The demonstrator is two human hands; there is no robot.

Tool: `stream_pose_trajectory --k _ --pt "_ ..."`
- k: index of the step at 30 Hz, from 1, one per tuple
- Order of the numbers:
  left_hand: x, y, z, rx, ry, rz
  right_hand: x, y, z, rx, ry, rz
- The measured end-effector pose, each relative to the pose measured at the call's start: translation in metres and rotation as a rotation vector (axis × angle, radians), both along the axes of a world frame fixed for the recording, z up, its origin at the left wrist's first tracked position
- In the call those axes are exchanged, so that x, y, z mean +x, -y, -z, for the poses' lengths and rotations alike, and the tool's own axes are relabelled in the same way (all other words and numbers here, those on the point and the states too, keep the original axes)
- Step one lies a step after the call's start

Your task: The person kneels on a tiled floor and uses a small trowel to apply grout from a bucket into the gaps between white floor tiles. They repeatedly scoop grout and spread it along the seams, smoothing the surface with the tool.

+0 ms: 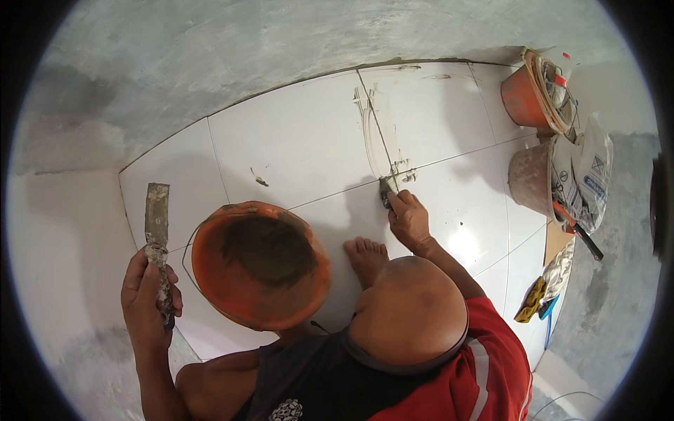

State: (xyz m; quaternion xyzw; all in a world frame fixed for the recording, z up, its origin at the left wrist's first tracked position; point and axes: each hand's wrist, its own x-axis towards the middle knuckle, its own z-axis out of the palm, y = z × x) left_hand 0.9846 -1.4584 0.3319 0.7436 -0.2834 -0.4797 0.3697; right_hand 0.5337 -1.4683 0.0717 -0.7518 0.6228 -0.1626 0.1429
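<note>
In my left hand, closed round its crusted handle, a narrow flat-bladed trowel points upward at the left, off the floor. My right hand grips a small flat spreader, smeared with grey paste, and holds it against the white tiles where joints cross. Its full shape is hidden by my fingers. Wet grey grout streaks the tiles along the joint running away from that hand. Between my hands, an orange bucket stands near my bare foot, with dark grey grout inside.
A wall borders the tiles at the far side. On the right stand an orange bucket and a dirty pail with plastic bags. Nearby lie an orange-and-black handled tool and a yellow-brown cloth. A grout blob sits on the left tiles.
</note>
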Motion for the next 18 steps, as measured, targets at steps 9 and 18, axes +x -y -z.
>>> stream_pose_trajectory --k 9,18 --pt "-0.012 0.012 0.003 0.017 0.029 -0.006 -0.037 0.15 0.001 -0.085 0.352 0.108" --pt "-0.026 0.02 0.004 0.107 0.148 -0.081 0.0 0.325 0.035 -0.174 0.069 -0.037"
